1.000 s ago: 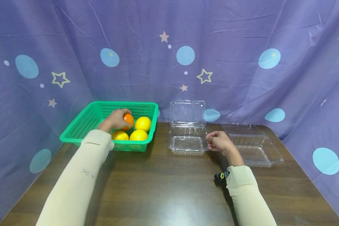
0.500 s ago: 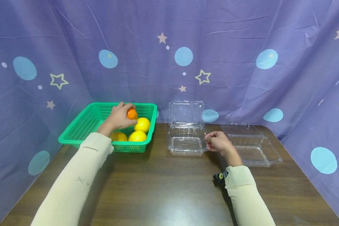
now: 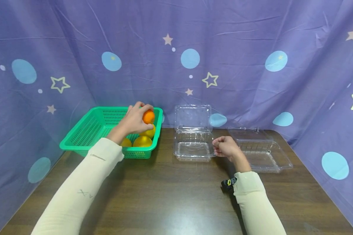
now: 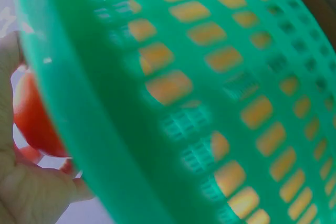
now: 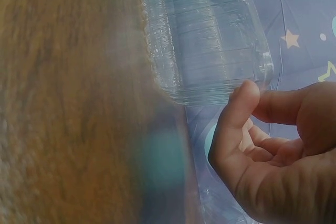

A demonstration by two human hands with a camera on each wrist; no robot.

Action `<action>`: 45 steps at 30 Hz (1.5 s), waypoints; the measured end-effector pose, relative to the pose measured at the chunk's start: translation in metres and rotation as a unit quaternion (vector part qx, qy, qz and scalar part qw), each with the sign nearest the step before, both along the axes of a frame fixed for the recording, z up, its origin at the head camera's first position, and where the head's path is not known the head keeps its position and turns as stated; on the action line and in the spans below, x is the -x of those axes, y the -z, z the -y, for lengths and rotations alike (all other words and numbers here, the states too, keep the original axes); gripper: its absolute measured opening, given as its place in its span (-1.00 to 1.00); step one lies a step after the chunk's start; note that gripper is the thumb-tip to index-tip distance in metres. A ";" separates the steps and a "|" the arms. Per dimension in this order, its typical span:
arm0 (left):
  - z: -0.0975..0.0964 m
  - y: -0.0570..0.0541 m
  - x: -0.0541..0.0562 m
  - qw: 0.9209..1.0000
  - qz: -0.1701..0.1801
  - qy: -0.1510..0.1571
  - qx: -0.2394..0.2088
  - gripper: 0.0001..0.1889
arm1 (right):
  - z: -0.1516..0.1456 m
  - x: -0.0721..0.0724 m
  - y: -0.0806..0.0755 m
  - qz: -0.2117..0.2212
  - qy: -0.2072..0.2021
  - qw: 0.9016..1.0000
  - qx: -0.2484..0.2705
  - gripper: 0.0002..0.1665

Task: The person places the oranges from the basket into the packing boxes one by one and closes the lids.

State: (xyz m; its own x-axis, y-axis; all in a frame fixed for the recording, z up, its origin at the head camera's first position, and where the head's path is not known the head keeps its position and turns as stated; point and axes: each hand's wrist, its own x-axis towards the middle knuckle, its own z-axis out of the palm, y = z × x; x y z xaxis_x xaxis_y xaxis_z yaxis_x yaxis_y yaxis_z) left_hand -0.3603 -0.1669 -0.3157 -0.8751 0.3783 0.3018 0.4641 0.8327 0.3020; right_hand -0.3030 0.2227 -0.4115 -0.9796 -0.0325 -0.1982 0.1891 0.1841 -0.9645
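In the head view my left hand (image 3: 134,120) grips a small round orange (image 3: 148,117), held up near the back right of the green plastic basket (image 3: 114,115). Below it in the basket lie yellow round fruits (image 3: 142,141), partly hidden by my hand. The left wrist view shows the orange (image 4: 37,121) between fingers and thumb, beyond the slotted basket wall. My right hand (image 3: 227,148) pinches the right rim of a clear plastic clamshell box (image 3: 193,150), whose lid (image 3: 193,119) stands up behind it. Thumb and forefinger meet at the box's edge (image 5: 210,95) in the right wrist view.
Right of my right hand, a second clear plastic box (image 3: 261,160) sits with its lid tipped back. Both boxes and the basket stand toward the back of the brown wooden table (image 3: 164,195). A purple patterned curtain (image 3: 153,81) hangs behind.
My left hand has lifted the orange from among the yellow fruits and carried it up and rightward, toward the basket's right side. The right hand stays at the box's rim.
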 end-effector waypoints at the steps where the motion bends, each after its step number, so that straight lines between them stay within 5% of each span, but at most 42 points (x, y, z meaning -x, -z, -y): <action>1: -0.004 -0.001 -0.001 1.000 0.000 0.006 -0.003 -0.34 | 0.000 0.000 0.000 0.000 0.001 1.000 -0.001 -0.80; 9: -0.038 -0.008 -0.013 0.999 -0.018 0.045 0.000 -0.36 | -0.001 -0.001 0.000 -0.002 0.003 1.000 -0.002 -0.79; 17: -0.067 -0.002 -0.022 0.996 -0.039 0.083 0.010 -0.36 | 0.001 -0.001 0.000 -0.002 -0.003 1.000 0.008 -0.75; 24: -0.099 0.018 -0.030 0.992 -0.041 0.116 0.005 -0.35 | 0.001 -0.002 -0.001 -0.006 -0.007 1.000 0.010 -0.78; 31: -0.123 0.040 -0.038 0.993 0.002 0.115 0.010 -0.32 | 0.002 -0.003 -0.001 -0.007 -0.005 1.000 0.012 -0.79; 45: -0.143 0.073 -0.029 0.992 0.043 0.106 0.054 -0.34 | 0.002 -0.003 -0.001 -0.001 0.001 1.000 0.022 -0.88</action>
